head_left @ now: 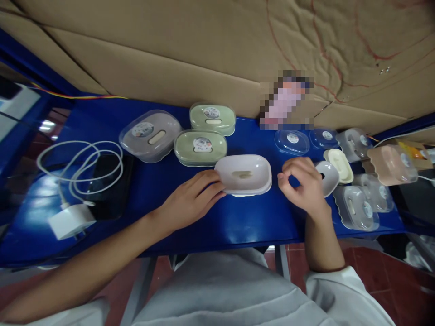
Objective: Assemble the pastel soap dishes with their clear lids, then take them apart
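A pale pinkish-white oval soap dish (pixel 243 174) rests on the blue table in front of me, with a slot in its base. My left hand (pixel 200 192) grips its left end, fingertips at the rim. My right hand (pixel 304 183) is curled to the right of the dish and apart from it, thumb and fingers bent into a loop; whether something small is inside is hidden. Just behind that hand lies a white oval piece with a dark hole (pixel 329 179), partly covered. Beside it is a cream oval tray (pixel 340 165).
Lidded green soap dishes (pixel 200 147) and a greyish-pink one (pixel 151 136) stand left of centre. Clear lids (pixel 291 141) lie behind my right hand. Several clear-covered dishes (pixel 360 208) crowd the right end. At left are a phone (pixel 110 188), a white charger (pixel 71 221) and its looped cable.
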Demonstrator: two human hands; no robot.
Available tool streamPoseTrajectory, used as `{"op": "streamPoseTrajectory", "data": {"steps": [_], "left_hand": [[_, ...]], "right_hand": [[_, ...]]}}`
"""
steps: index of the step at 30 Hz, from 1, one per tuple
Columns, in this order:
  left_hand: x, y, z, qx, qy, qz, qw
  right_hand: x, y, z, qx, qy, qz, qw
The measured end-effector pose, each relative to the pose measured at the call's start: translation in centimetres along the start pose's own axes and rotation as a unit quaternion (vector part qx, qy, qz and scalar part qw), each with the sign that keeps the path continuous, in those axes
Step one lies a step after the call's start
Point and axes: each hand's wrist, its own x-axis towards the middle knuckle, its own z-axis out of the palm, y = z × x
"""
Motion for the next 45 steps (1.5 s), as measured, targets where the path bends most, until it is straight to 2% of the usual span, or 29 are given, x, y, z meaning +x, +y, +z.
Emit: {"op": "streamPoseTrajectory", "data": {"steps": [2,7,10,15,25,33,35,38,40,42,45], "left_hand": [[0.4,0.1,0.4,0.01,-0.003,0.008,1.0],[0.9,0.0,1.5,0.01,-0.015,0.013,1.0],[1.1,-0.1,2.0,0.017,-0.019,0.024,0.999],[1.8,0.3,2.4,0.088,-0.062,0.106,0.989],[2.2,0.5,3.6,0.067,-0.087,0.056,0.992],[2.0,0.2,3.2,0.077,-0.096,0.057,0.991],[1.9,0.2,2.9,0.075,-0.106,0.054,0.99],[1.8,0.2,2.5,0.066,-0.114,0.046,0.99],[1.7,0.1,2.2,0.065,-0.118,0.044,0.99],[1.6,0.0,2.0,0.067,-0.121,0.045,0.989],[1.6,-0.2,1.7,0.065,-0.119,0.046,0.99]], "right_hand": [[-0.2,-0.3,0.4,-0.027,0.03,-0.021,0.999],[-0.3,0.0,2.0,-0.064,-0.119,-0.113,0.984],[-0.8,1.4,2.7,-0.074,-0.157,-0.154,0.973],[-2.1,3.1,3.2,-0.05,-0.118,-0.186,0.974],[-2.5,2.7,2.7,-0.08,-0.136,-0.186,0.97],[-2.8,2.9,3.7,-0.066,-0.134,-0.195,0.969],[-2.6,3.7,3.9,-0.057,-0.115,-0.16,0.979],[-1.9,5.1,4.4,-0.109,-0.04,0.007,0.993],[-1.5,5.7,4.8,-0.17,-0.012,0.105,0.98],[-1.5,5.8,5.1,-0.203,-0.023,0.133,0.97],[-1.9,5.2,4.8,-0.197,-0.047,0.096,0.975]]}}
